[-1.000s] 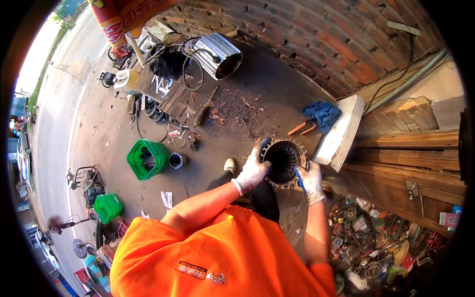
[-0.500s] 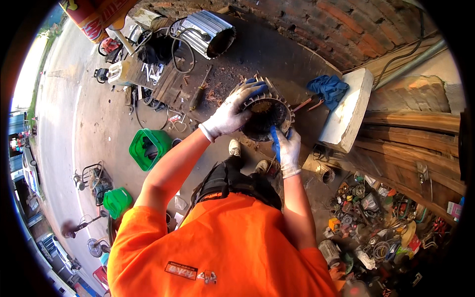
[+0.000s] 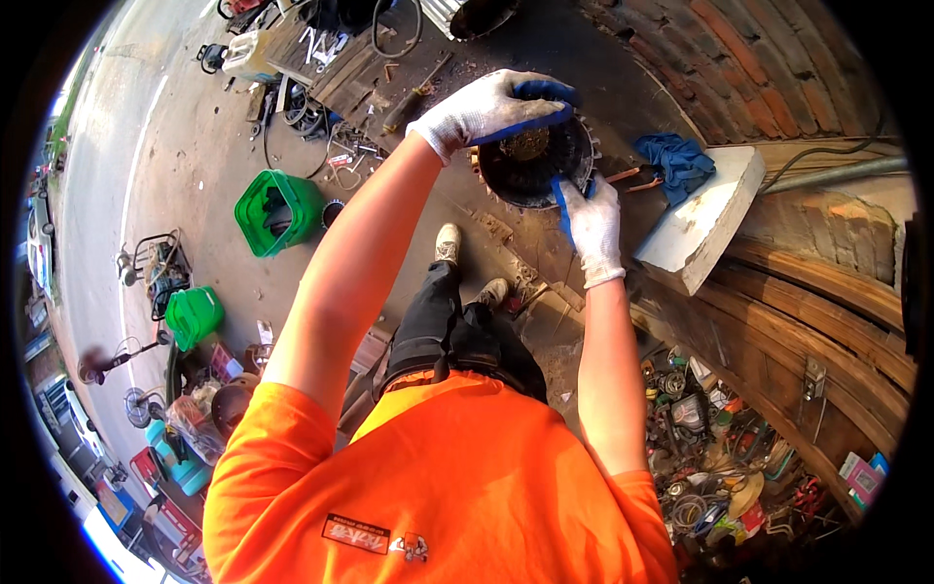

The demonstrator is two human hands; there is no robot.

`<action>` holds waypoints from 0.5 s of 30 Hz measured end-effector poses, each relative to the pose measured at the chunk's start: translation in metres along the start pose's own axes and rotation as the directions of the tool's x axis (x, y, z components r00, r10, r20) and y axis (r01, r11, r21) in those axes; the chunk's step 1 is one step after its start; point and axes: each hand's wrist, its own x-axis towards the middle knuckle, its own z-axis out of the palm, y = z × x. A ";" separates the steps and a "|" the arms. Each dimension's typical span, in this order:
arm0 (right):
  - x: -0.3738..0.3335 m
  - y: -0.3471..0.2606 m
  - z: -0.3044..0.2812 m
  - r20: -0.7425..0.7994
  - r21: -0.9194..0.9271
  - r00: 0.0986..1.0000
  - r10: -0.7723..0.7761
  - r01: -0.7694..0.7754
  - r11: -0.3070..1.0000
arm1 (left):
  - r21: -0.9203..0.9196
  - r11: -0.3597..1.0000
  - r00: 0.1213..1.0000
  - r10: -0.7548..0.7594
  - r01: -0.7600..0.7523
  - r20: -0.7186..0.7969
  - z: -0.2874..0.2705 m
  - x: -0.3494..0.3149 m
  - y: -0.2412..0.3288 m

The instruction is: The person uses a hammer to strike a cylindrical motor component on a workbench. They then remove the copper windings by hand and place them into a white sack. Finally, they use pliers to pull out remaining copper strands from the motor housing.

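A round, finned metal housing [image 3: 516, 187], like an electric motor's casing, stands at the bench's near edge with its open end toward me. Its inside is black and dirty, with a brownish round part at the bottom. My left hand [image 3: 501, 109], in a white glove with a blue palm, lies across the far rim, fingers outside and thumb on the inner side. On the near right rim is my right hand [image 3: 592, 222], gloved alike, its thumb inside the opening and its other fingers partly hidden.
A blue rag [image 3: 673, 165] lies by a white slab [image 3: 705, 219] on the right. Behind are a screwdriver [image 3: 404, 109], a silver finned casing [image 3: 477, 18] and wrenches [image 3: 316, 47]. Green buckets [image 3: 304, 200] stand on the floor at left. Assorted parts [image 3: 696, 419] are heaped at lower right.
My view has shifted, so bench and housing sit higher in the picture. My left hand has slid from the housing's left side over its far rim. My right hand stays at the near right rim.
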 end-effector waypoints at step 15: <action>-0.012 -0.041 0.008 0.165 0.039 0.986 -0.038 0.032 0.999 | 0.325 0.912 0.966 0.213 -0.250 0.144 -0.011 -0.048 -0.008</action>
